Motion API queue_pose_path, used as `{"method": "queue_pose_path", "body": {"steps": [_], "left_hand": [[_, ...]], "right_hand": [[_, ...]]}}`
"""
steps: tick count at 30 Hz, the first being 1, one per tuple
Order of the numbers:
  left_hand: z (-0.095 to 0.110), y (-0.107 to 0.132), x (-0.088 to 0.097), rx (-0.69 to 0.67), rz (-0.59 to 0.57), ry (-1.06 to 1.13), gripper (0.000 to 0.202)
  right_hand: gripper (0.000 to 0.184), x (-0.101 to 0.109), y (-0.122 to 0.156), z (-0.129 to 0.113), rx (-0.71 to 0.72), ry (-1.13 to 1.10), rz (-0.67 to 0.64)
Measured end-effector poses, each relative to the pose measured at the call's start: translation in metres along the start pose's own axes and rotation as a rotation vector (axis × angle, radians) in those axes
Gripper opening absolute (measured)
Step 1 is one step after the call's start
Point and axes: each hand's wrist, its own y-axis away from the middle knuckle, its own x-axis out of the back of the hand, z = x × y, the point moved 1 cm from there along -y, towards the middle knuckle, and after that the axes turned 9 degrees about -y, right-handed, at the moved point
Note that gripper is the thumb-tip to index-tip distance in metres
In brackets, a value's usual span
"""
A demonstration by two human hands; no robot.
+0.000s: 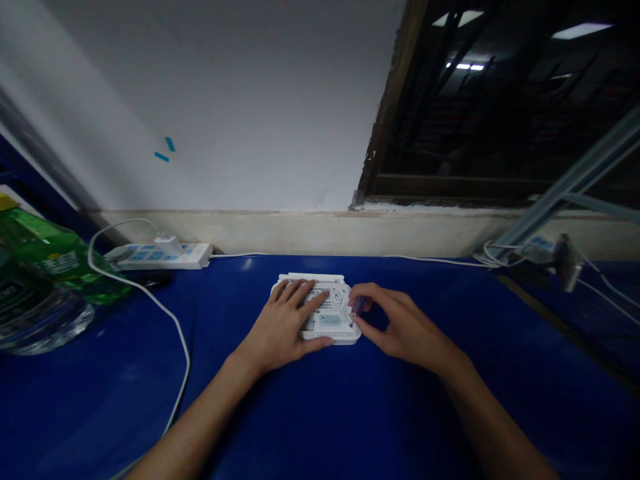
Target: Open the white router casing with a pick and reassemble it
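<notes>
A small white plastic device (pixel 333 319), a router-like box lying with its vented underside and label up, rests on the blue table (pixel 320 413). My left hand (pixel 285 327) lies flat over its left half, fingers spread on top and thumb against the near edge. My right hand (pixel 400 327) is at the device's right edge, fingers pinched round a small purplish object (pixel 358 305) that I cannot make out clearly.
A white power strip (pixel 160 255) with a plugged-in adapter sits at the back left; its white cable (pixel 175 327) loops toward me. Green and clear plastic bottles (pixel 45 280) stand far left. More cables and a metal frame (pixel 550 250) are at the back right. A wall rises behind.
</notes>
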Motion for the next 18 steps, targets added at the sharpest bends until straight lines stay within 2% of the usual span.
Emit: {"method": "queue_pose_path", "body": {"steps": [2,5,7,8,11,12,16,18], "left_hand": [[0.0,0.0,0.0,0.001,0.007,0.007,0.085],[0.0,0.0,0.0,-0.001,0.01,0.009,0.084],[0.0,0.0,0.001,-0.002,0.005,0.005,0.085],[0.0,0.0,0.001,0.0,0.002,0.002,0.085],[0.0,0.0,0.002,0.004,-0.001,-0.001,0.086],[0.001,0.0,0.002,0.004,-0.002,-0.001,0.086],[0.0,0.0,0.001,0.003,-0.015,0.0,0.086],[0.0,0.0,0.001,0.004,-0.013,0.002,0.086]], "right_hand": [[0.02,-0.002,-0.002,-0.001,-0.027,0.04,0.021],[0.022,-0.007,-0.007,-0.005,-0.032,0.054,0.077],[0.012,-0.009,-0.01,-0.009,-0.019,0.022,0.091],[0.014,-0.01,-0.011,-0.012,-0.017,0.008,0.086],[0.049,-0.011,-0.013,-0.018,0.006,0.027,0.047],[0.051,-0.011,-0.014,-0.019,0.008,0.051,0.036],[0.035,-0.011,-0.016,-0.019,-0.023,0.091,0.026],[0.044,-0.011,-0.017,-0.018,-0.02,0.097,0.013]]}}
